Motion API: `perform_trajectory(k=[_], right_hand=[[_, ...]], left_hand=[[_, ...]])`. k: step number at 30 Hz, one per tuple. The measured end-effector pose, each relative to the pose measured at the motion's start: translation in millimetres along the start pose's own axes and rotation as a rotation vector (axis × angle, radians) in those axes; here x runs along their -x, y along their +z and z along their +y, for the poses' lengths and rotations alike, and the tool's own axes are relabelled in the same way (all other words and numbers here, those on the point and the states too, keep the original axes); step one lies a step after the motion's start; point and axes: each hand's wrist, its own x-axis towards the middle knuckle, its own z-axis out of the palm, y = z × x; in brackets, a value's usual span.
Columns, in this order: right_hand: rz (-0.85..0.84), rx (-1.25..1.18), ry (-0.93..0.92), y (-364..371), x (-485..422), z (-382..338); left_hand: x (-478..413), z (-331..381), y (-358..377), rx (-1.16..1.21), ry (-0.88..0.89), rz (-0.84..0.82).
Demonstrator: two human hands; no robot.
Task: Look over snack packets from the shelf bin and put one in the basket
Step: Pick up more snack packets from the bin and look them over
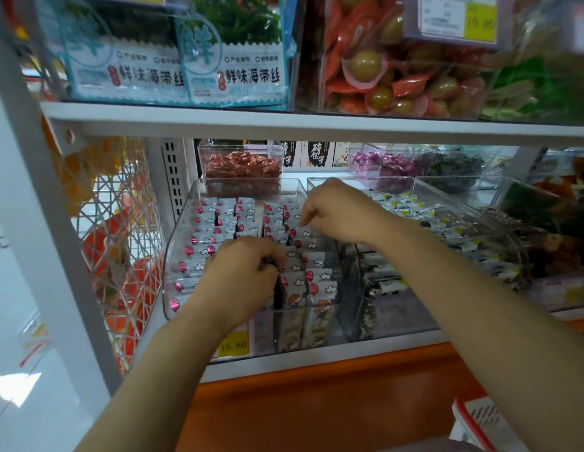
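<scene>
Both hands are in the clear shelf bin (168,282) right now, on the lower shelf. The snack packets (218,220) stand packed on edge in rows that run from the front of the bin to the back, long axis upright, tops up, with the red-lantern-and-cloud faces turned toward the front.

The left hand (241,272) is down at the front rows, fingers curled in and gripping a few packets, spreading a dark gap between them. The right hand (336,213) is farther back and apart from the left, fingers bent down onto the packet tops. Whether it actually pinches one, I cannot tell.

The basket (483,417), white with a red rim, peeks in at the bottom right corner, well apart from the bin and below the orange ledge (316,402).

A small clear box of red-wrapped sweets (241,168) sits just behind the bin. Right beside the bin is a second clear bin of white-and-yellow packets (414,216), with the right forearm crossing over it. The upper shelf board (284,122) hangs low over both hands. A yellow price tag (233,345) shows on the bin front, partly hidden by the left forearm, and a wire rack (120,223) stands to the left.
</scene>
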Motion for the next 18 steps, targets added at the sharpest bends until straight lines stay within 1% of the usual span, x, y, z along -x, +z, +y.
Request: perform_trajectory(k=[2,4,5,7,10,12,13,15,18], right_hand=[[-0.048,0.142,0.000,8.2,-10.1,-2.9],[-0.108,0.341,-0.049,19.9,-16.6,-7.5],[-0.117,0.395,-0.067,23.5,-18.0,-8.8],[-0.094,0.414,-0.079,24.2,-19.8,-9.8],[-0.032,0.338,-0.054,11.8,-14.7,-12.4],[0.046,0.228,-0.027,-0.3,-4.2,-13.1],[0.113,0.173,-0.024,-5.4,2.9,-12.9],[0.284,0.100,-0.024,-12.2,19.9,-12.4],[0.524,0.029,0.026,-15.5,46.2,-12.5]], left_hand=[[-0.1,0.0,-0.5,-0.006,-0.001,0.000],[-0.2,0.0,-0.7,-0.004,0.009,0.011],[0.0,0.3,-0.7,-0.002,0.015,0.019],[-0.1,0.1,-1.1,0.000,0.032,0.036],[0.5,-1.3,-3.0,0.024,0.037,0.058],[0.8,-1.4,-4.8,0.026,0.033,0.087],[1.0,-0.9,-5.7,0.021,0.033,0.110],[1.7,1.4,-7.6,0.032,0.030,0.160],[3.4,4.0,-8.6,0.094,0.027,0.204]])
